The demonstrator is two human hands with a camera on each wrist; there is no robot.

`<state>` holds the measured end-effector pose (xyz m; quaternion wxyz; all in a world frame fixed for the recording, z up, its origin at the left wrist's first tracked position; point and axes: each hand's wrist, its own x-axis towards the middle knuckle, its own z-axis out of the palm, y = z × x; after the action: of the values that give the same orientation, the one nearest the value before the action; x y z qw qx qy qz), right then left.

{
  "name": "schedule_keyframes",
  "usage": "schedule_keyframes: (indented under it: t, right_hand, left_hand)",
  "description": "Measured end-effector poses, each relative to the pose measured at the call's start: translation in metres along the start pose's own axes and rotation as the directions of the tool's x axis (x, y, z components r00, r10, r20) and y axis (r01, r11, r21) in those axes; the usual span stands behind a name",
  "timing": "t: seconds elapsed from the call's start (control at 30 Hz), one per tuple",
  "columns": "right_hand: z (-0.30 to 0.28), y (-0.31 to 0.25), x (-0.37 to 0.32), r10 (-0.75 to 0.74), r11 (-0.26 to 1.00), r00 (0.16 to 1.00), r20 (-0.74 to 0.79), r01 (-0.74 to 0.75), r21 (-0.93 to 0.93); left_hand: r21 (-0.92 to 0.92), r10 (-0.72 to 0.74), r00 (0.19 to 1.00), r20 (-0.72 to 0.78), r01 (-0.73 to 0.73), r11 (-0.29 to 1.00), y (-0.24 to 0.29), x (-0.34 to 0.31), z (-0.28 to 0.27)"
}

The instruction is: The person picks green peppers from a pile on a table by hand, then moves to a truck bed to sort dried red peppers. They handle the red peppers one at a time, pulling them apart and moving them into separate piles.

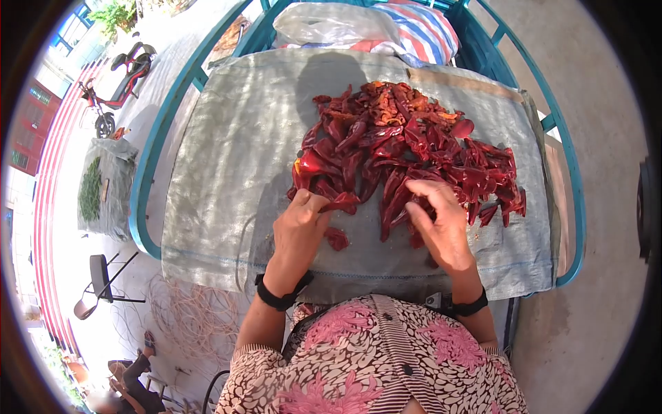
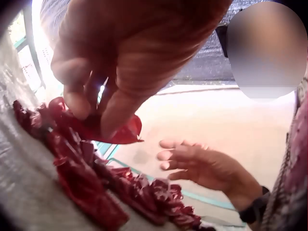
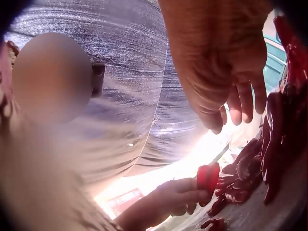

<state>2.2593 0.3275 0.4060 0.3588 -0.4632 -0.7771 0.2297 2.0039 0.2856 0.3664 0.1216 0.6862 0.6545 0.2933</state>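
A heap of dried red peppers lies spread over a woven grey-green sheet. At the heap's near left edge my left hand pinches one red pepper between thumb and fingers. The left wrist view shows that pepper glossy and split or open at one end. My right hand hovers over the near side of the heap, fingers relaxed and slightly bent. In the right wrist view its fingers hang loose with nothing between them. A small pepper piece lies apart on the sheet.
Teal metal rails of a cart bed run along both sides of the sheet. Behind the heap are a striped bag and a cardboard strip. To the left stand a red scooter, a black chair and a seated person.
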Motion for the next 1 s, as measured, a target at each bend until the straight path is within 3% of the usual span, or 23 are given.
schedule_keyframes:
  t: [0.03,0.13,0.17,0.27,0.37,0.47,0.5,0.6,0.63,0.7,0.73,0.8,0.93,1.0]
  right_hand:
    - [0.003,-0.008,0.002,-0.016,0.995,0.998,0.066,0.009,0.1]
    - [0.013,-0.025,0.003,0.092,0.934,0.943,0.32,-0.193,0.301]
    - [0.022,-0.019,0.002,-0.059,0.97,0.963,0.263,-0.007,0.243]
    - [0.026,0.002,-0.003,-0.146,0.956,0.946,0.289,0.06,0.288]
    - [0.003,-0.011,-0.001,0.05,0.947,0.956,0.29,-0.137,0.289]
    - [-0.007,-0.004,0.003,0.281,0.892,0.936,0.214,-0.337,0.301]
    - [-0.006,0.001,0.004,0.221,0.929,0.964,0.148,-0.254,0.27]
    - [0.001,0.004,0.005,0.133,0.9,0.973,0.187,-0.197,0.388]
    - [-0.008,-0.009,0.009,0.257,0.867,0.913,0.317,-0.363,0.342]
    - [0.008,0.0,0.01,0.058,0.984,0.998,0.038,-0.063,0.167]
    - [0.013,0.004,0.01,-0.071,0.996,0.994,-0.083,0.074,0.046]
    - [0.012,0.007,0.007,-0.016,0.992,1.0,-0.015,0.018,0.128]
    - [0.011,-0.005,0.001,0.082,0.962,0.982,0.17,-0.123,0.245]
    - [0.019,-0.011,-0.002,0.058,0.956,0.966,0.253,-0.127,0.266]
  left_hand:
    - [-0.052,0.032,0.999,0.03,-0.031,0.998,0.009,-0.001,-0.009]
    - [-0.164,0.114,0.988,0.101,-0.097,0.982,0.026,-0.006,-0.014]
    - [-0.195,0.141,0.983,0.12,-0.116,0.974,0.03,-0.007,-0.013]
    - [-0.129,0.207,0.969,0.133,-0.19,0.973,0.038,-0.004,-0.01]
    - [-0.3,0.013,0.981,0.193,0.046,0.953,0.037,-0.001,-0.012]
    - [-0.141,0.011,0.999,0.052,-0.004,0.99,0.019,0.009,-0.004]
    - [-0.059,0.093,0.996,0.001,-0.093,0.994,0.007,0.012,0.002]
    - [0.134,0.036,0.998,0.046,-0.042,0.99,-0.01,0.017,0.019]
    - [0.141,0.019,0.998,0.062,-0.028,0.99,-0.011,0.018,0.019]
    - [0.155,-0.021,0.995,0.094,0.006,0.988,-0.011,0.021,0.018]
    - [0.158,-0.031,0.995,0.099,0.015,0.987,-0.01,0.021,0.015]
    - [0.163,-0.049,0.993,0.111,0.031,0.986,-0.006,0.022,0.008]
    - [-0.004,0.074,0.995,0.074,-0.074,0.997,0.004,0.014,-0.002]
    - [-0.113,0.103,0.991,0.09,-0.092,0.989,0.02,0.012,-0.011]
